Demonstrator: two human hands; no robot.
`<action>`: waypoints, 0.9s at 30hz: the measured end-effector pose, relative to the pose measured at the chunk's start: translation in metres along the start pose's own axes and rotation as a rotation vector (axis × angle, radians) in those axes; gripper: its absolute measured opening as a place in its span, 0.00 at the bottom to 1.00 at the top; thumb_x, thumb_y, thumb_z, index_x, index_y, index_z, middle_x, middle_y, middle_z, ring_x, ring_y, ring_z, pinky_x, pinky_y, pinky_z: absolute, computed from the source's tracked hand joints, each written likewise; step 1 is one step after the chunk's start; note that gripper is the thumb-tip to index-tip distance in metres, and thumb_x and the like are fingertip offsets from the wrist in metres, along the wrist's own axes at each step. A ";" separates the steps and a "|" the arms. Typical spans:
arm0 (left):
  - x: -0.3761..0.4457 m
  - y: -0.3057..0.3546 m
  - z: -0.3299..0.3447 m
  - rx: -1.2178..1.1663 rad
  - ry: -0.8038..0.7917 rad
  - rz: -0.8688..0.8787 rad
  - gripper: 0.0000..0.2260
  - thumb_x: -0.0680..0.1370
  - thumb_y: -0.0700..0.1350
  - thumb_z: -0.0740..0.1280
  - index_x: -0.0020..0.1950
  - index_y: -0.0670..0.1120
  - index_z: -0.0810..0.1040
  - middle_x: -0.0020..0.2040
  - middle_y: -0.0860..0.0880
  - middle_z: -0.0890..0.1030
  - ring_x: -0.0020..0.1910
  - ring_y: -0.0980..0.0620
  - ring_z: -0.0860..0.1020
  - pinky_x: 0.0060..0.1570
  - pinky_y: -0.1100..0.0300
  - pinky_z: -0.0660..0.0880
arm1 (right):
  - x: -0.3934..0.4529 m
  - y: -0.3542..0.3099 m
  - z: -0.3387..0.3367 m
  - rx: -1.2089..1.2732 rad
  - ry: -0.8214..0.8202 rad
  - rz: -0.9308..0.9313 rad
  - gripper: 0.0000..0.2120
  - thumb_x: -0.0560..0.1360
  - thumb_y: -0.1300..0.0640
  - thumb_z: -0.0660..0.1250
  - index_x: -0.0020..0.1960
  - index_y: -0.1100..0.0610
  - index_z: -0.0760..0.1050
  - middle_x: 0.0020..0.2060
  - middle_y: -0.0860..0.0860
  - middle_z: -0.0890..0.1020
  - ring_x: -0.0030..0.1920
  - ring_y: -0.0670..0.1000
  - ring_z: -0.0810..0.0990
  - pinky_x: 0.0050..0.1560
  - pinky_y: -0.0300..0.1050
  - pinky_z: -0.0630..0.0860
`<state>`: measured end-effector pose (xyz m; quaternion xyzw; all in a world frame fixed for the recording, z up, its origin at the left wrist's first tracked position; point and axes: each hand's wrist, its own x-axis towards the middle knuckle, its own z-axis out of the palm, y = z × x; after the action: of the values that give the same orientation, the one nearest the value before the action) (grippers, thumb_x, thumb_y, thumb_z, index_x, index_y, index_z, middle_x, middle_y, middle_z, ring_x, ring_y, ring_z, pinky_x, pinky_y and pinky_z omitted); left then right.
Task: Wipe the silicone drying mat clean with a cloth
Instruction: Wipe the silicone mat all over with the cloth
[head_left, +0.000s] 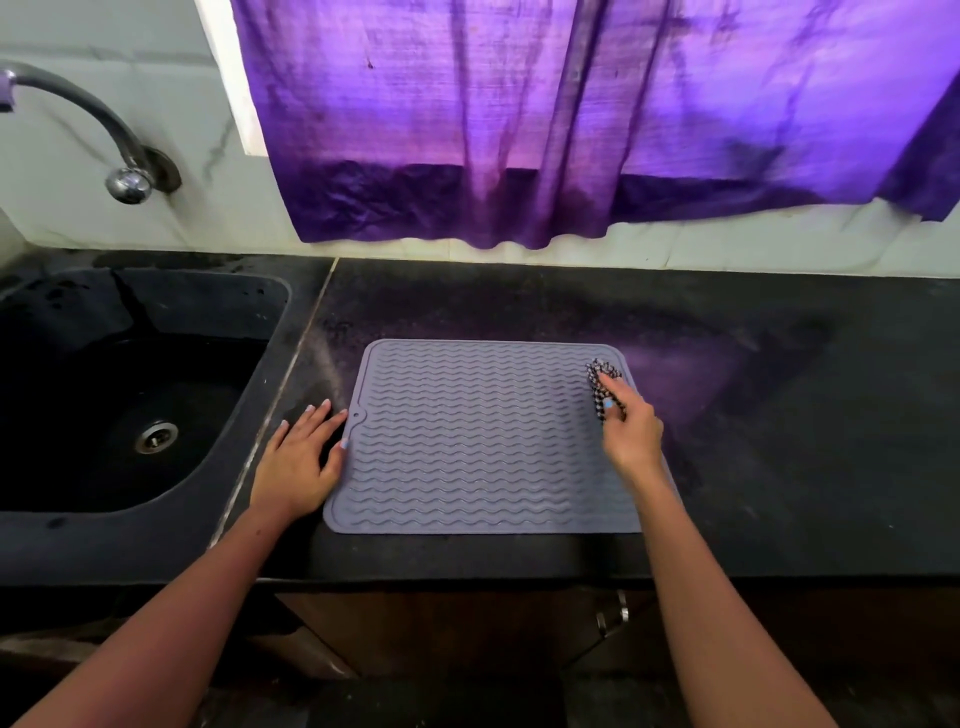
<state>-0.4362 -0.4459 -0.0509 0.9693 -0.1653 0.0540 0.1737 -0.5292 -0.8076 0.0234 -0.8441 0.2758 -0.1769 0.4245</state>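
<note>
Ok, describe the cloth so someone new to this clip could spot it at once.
Start at the black countertop right of the sink, where a grey ribbed mat lies flat. At the mat's far right corner, the right hand grips a small bunched cloth. Its black-and-white check is the only pattern there.

Left arm: bare forearm reaching forward from the lower left.
Left hand (298, 460): palm down, fingers straight and slightly spread, thumb out to the right, lying flat.
Right arm: bare forearm reaching forward from the lower right, angled a little inward.
Right hand (631, 428): back of hand upward, fingers curled forward, pinching a wadded checked cloth (601, 375) at the fingertips.
</note>
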 end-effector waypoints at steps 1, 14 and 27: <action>0.000 -0.001 0.000 0.000 0.002 -0.001 0.34 0.72 0.63 0.42 0.73 0.50 0.65 0.75 0.49 0.62 0.75 0.51 0.57 0.73 0.50 0.50 | -0.003 0.006 0.003 -0.117 0.002 -0.081 0.24 0.77 0.71 0.56 0.69 0.54 0.69 0.71 0.52 0.68 0.70 0.54 0.67 0.70 0.44 0.62; 0.001 -0.002 0.002 0.014 0.007 0.005 0.33 0.73 0.62 0.43 0.72 0.50 0.65 0.74 0.48 0.63 0.75 0.51 0.58 0.72 0.49 0.51 | 0.008 0.031 0.003 -0.421 -0.409 -0.131 0.24 0.79 0.65 0.56 0.71 0.47 0.65 0.75 0.48 0.59 0.75 0.55 0.55 0.73 0.52 0.57; 0.001 -0.004 0.001 -0.004 0.007 0.010 0.33 0.73 0.63 0.43 0.72 0.50 0.66 0.74 0.48 0.63 0.74 0.51 0.58 0.72 0.49 0.52 | -0.025 0.050 -0.004 -0.613 -0.149 -0.148 0.28 0.76 0.66 0.56 0.75 0.53 0.59 0.75 0.54 0.59 0.75 0.58 0.56 0.74 0.49 0.56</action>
<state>-0.4333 -0.4429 -0.0531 0.9679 -0.1698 0.0581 0.1759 -0.5672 -0.8192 -0.0166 -0.9610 0.2224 -0.0539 0.1554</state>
